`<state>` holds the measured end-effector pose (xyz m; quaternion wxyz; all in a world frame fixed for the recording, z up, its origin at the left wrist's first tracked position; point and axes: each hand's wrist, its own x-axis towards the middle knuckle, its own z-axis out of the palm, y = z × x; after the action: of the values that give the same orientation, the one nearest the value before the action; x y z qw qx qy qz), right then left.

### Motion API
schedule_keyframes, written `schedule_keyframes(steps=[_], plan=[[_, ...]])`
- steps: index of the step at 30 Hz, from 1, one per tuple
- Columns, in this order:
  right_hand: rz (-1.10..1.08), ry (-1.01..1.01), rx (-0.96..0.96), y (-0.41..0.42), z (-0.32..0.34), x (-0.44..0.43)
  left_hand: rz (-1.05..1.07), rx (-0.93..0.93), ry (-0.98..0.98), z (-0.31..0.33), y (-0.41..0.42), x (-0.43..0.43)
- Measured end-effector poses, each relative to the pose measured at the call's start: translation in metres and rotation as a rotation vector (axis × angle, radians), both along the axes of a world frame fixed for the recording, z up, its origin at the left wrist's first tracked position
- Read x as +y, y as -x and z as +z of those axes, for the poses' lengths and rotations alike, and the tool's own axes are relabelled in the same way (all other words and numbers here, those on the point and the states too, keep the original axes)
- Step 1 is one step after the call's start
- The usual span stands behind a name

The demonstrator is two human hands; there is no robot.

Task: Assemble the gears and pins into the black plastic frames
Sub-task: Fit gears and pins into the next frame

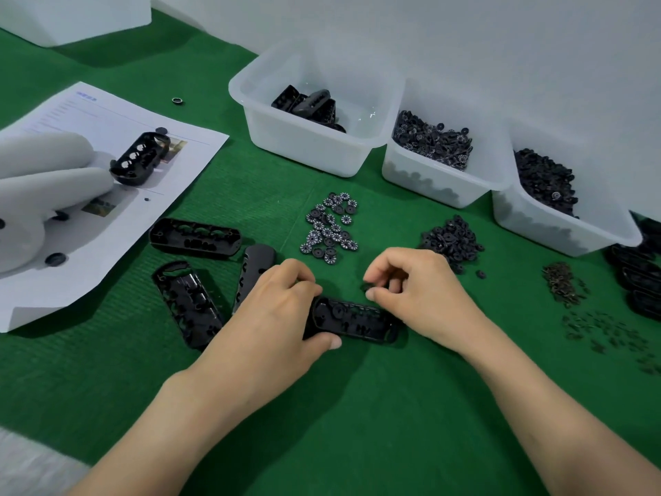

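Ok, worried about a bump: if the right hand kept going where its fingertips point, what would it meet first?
Probably the left hand, which grips the frame across the gap. The right hand, pinching a small part, points left; height is unclear, so it might graze the frame first.

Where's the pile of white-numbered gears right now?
Head view, centre: the numbered gears lie just beyond the left hand, left of the plain black gear pile.

Three bins (304, 152), five loose frames (195, 239), one paper sheet (71, 281), two hands (282, 316).
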<state>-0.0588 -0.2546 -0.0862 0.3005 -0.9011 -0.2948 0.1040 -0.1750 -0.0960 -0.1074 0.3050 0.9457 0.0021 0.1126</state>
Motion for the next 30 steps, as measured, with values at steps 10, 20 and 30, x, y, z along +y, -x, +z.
schedule_keyframes(steps=[10, 20, 30], plan=[[0.099, -0.068, -0.045, 0.004, 0.004, -0.004, -0.048, -0.007, 0.072, 0.001, -0.001, -0.004], [0.355, -0.003, -0.163, 0.016, 0.009, -0.009, -0.052, 0.01, 0.032, -0.001, 0.001, -0.004], [0.067, 0.01, -0.159, -0.004, 0.006, 0.017, -0.031, 0.054, -0.037, 0.001, 0.003, -0.003]])
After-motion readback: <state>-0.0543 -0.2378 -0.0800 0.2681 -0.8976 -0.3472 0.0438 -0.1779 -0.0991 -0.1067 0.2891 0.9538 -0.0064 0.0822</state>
